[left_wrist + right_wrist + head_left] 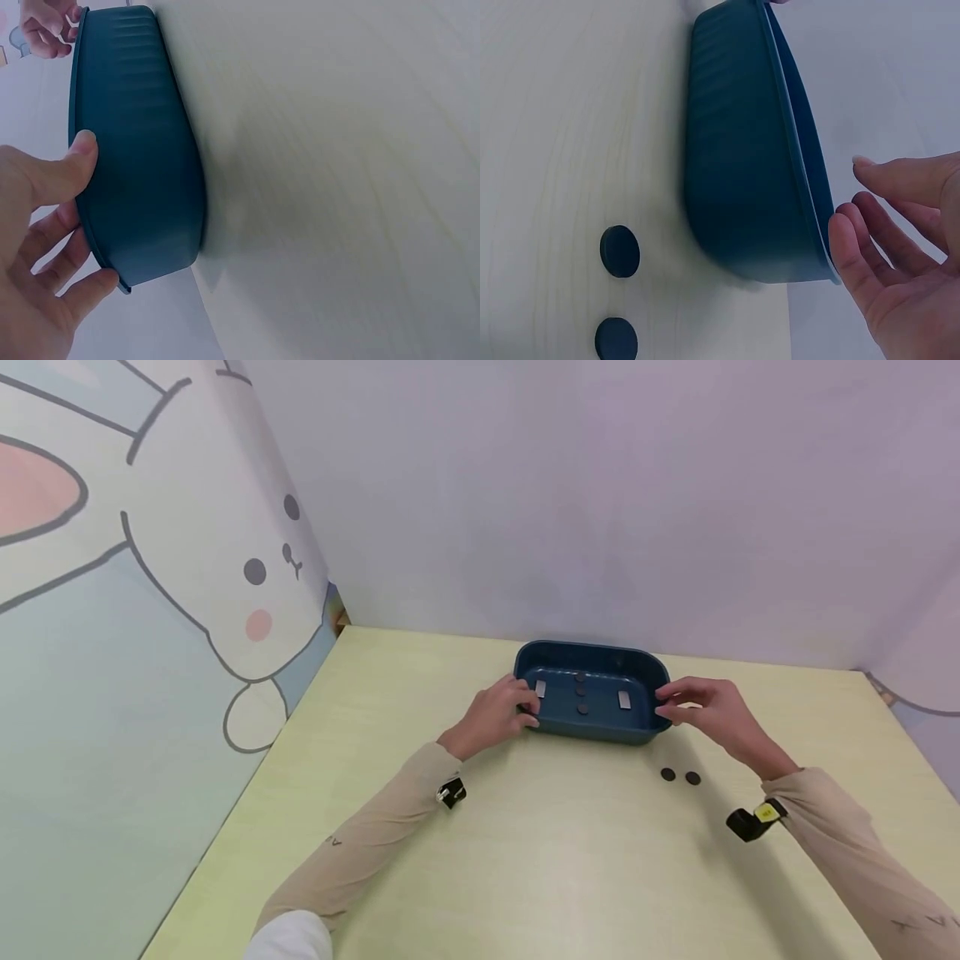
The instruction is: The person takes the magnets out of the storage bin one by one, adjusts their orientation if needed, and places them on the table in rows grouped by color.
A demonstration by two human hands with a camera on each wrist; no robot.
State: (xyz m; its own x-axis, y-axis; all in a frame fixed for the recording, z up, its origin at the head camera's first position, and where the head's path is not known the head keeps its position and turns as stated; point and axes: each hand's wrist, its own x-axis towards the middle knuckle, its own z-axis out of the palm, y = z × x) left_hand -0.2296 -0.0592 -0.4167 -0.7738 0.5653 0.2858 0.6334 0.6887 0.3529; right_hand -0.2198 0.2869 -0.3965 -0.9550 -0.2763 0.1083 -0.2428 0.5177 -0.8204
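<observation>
A dark blue plastic basin [592,731] stands near the back of the table. My left hand [495,714] holds its left end, and the left wrist view shows the thumb on the outer rim with fingers curled about the corner. At the other end is my right hand [708,710], its loosely bent fingers at the rim and its thumb apart from it; whether a fingertip touches is hard to tell. Inside the basin lie several small dark discs [581,692] in a row, between a silvery-white rectangle [541,688] and another pale rectangle [624,700].
Two dark round discs [619,251] lie flat on the pale yellow table [525,860], in front of the basin's right end. A plain pale wall [562,527] rises behind. On the left, a wall [187,527] carries a cartoon rabbit.
</observation>
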